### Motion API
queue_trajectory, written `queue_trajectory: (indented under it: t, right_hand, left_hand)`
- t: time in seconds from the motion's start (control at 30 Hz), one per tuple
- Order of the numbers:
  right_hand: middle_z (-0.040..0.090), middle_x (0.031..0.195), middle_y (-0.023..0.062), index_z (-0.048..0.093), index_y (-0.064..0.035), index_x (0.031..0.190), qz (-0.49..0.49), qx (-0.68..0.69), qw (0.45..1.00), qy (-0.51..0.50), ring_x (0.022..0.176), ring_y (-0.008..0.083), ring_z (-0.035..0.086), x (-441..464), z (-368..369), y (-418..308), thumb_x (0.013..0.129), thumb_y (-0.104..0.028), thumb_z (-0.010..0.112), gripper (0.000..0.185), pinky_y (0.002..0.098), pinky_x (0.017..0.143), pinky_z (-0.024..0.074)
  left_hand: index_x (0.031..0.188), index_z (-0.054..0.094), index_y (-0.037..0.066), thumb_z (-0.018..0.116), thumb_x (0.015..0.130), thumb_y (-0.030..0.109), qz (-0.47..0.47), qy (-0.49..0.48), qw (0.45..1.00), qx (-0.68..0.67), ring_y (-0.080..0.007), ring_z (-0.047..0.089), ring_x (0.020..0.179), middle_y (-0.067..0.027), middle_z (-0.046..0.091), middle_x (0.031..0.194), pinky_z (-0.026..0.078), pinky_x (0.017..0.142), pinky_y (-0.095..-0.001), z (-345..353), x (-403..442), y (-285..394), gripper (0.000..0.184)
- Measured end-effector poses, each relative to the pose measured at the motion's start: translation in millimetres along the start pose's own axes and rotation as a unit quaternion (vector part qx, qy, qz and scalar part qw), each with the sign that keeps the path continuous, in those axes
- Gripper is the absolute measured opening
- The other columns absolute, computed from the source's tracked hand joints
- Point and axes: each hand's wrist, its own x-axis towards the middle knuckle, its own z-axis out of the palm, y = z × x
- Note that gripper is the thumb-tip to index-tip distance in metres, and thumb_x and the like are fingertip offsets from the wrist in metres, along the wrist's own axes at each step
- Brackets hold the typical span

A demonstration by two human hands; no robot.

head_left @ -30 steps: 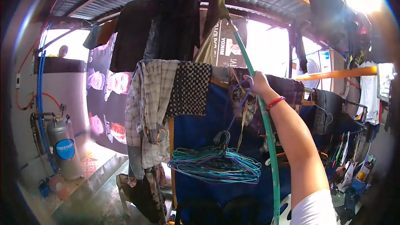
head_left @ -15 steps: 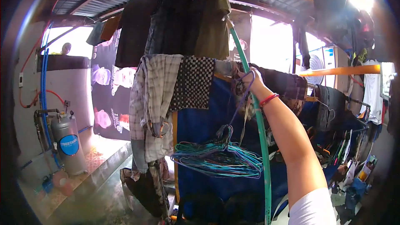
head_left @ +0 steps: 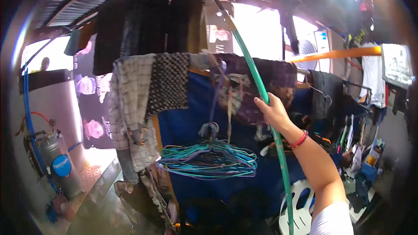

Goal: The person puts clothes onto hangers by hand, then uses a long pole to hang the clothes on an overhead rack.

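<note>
A long green pole (head_left: 251, 63) runs from the ceiling area at upper middle down to the bottom edge. My right hand (head_left: 274, 109), with a red band at the wrist, is closed around its middle part. The pole's upper end is beside the dark clothes (head_left: 146, 21) hanging near the roof. Left of the pole, a bundle of teal and purple hangers (head_left: 209, 161) hangs by a purple cord. Behind it, a checkered cloth (head_left: 169, 80) and a plaid shirt (head_left: 133, 87) are draped over a rail. My left hand is out of view.
A grey tank (head_left: 60, 163) with a blue label stands at the left. A white plastic chair (head_left: 298, 204) is at the lower right. An orange pole (head_left: 339, 54) crosses the right side. A blue sheet (head_left: 183, 135) hangs behind the hangers.
My right hand has moved lower in view and away from the purple cord, still around the pole. The pole's top has shifted left and up. The camera view has shifted too.
</note>
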Motion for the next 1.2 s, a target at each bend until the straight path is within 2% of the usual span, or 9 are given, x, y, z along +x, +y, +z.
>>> queue_trajectory:
  t: [0.2,0.4,0.5,0.6,0.73,0.77,0.87,1.0,1.2]
  right_hand:
    - [0.048,0.07,-0.0021,0.054,-0.0051,0.089,0.03,0.095,0.994,0.031,0.066,0.0072,0.044,-108.7,-84.5,108.5,0.093,-0.027,0.062,0.024,0.0266,0.057,0.0376]
    - [0.058,0.075,0.0002,0.057,-0.0054,0.099,0.223,0.081,0.969,-0.073,0.07,0.0125,0.057,-345.0,-136.4,288.1,0.089,-0.02,0.064,0.019,0.0304,0.064,0.0483]
    - [0.06,0.099,0.005,0.057,-0.003,0.111,0.31,0.103,0.935,-0.136,0.092,0.0141,0.056,-475.5,-146.4,345.6,0.088,-0.017,0.064,0.027,0.0284,0.083,0.0458]
    - [0.062,0.087,0.0045,0.057,-0.0038,0.105,0.359,0.111,0.912,-0.163,0.084,0.0152,0.059,-566.5,-151.5,385.8,0.088,-0.014,0.063,0.02,0.03,0.075,0.0481]
    - [0.065,0.088,0.0201,0.059,0.0001,0.096,0.296,-0.03,0.947,-0.12,0.085,0.0348,0.064,-596.4,-193.3,419.6,0.08,-0.013,0.066,0.022,0.0427,0.076,0.0488]
    - [0.065,0.098,0.0222,0.06,-0.0002,0.103,0.319,-0.087,0.931,-0.152,0.097,0.0378,0.061,-592.6,-208.3,421.9,0.082,-0.015,0.065,0.027,0.0436,0.085,0.0477]
    - [0.06,0.115,0.0239,0.057,-0.0002,0.119,0.318,-0.152,0.934,-0.054,0.114,0.0382,0.052,-588.6,-228.1,443.3,0.086,-0.019,0.064,0.038,0.0435,0.099,0.0408]
    - [0.061,0.114,0.022,0.057,0.0013,0.119,0.339,-0.141,0.93,-0.012,0.11,0.035,0.057,-581.9,-264.9,458.9,0.09,-0.022,0.062,0.038,0.0409,0.096,0.0447]
    - [0.062,0.092,0.024,0.06,0.0018,0.098,0.354,-0.195,0.912,0.069,0.086,0.0392,0.06,-529.5,-329.8,497.3,0.087,-0.022,0.064,0.026,0.0447,0.078,0.0485]
  left_hand:
    - [0.132,0.051,0.005,0.059,0.093,0.026,-0.008,-0.162,0.987,-0.015,-0.0297,0.054,0.121,-0.0158,0.058,0.129,0.042,0.102,-0.04,40.0,52.1,78.9,0.045]
    - [0.136,0.043,-0.002,0.058,0.093,0.019,0.263,0.035,0.963,-0.037,-0.0291,0.057,0.11,-0.0195,0.054,0.124,0.044,0.098,-0.0373,109.1,129.1,193.1,0.05]
    - [0.147,0.024,0.001,0.053,0.094,0.006,0.3,0.038,0.953,-0.032,-0.0288,0.048,0.127,-0.0199,0.038,0.145,0.038,0.106,-0.0387,168.8,153.2,238.7,0.061]
    - [0.138,0.028,0.001,0.047,0.096,0.003,0.264,-0.045,0.958,-0.103,-0.022,0.053,0.119,-0.0158,0.054,0.125,0.041,0.101,-0.0367,239.2,157.9,254.3,0.046]
    - [0.113,0.05,0.001,0.058,0.094,0.014,0.238,-0.016,0.968,0.077,-0.0192,0.059,0.093,-0.0079,0.059,0.099,0.045,0.088,-0.0322,314.4,180.0,258.1,0.024]
    - [0.103,0.055,-0.001,0.065,0.09,0.02,0.16,-0.084,0.983,-0.036,-0.0202,0.06,0.091,-0.0097,0.061,0.095,0.046,0.084,-0.0322,331.4,193.9,252.1,0.026]
    - [0.109,0.053,-0.003,0.065,0.09,0.027,0.079,-0.076,0.994,0.017,-0.0223,0.062,0.093,-0.0164,0.063,0.098,0.048,0.083,-0.0349,366.2,235.9,244.6,0.037]
    - [0.111,0.05,-0.005,0.064,0.09,0.032,0.143,0.043,0.989,-0.008,-0.0281,0.063,0.093,-0.0219,0.062,0.099,0.048,0.083,-0.0379,405.2,319.6,178.0,0.044]
    - [0.115,0.048,-0.006,0.062,0.092,0.026,0.105,-0.008,0.994,0.035,-0.0284,0.064,0.088,-0.0196,0.064,0.099,0.051,0.08,-0.037,395.2,396.2,197.4,0.042]
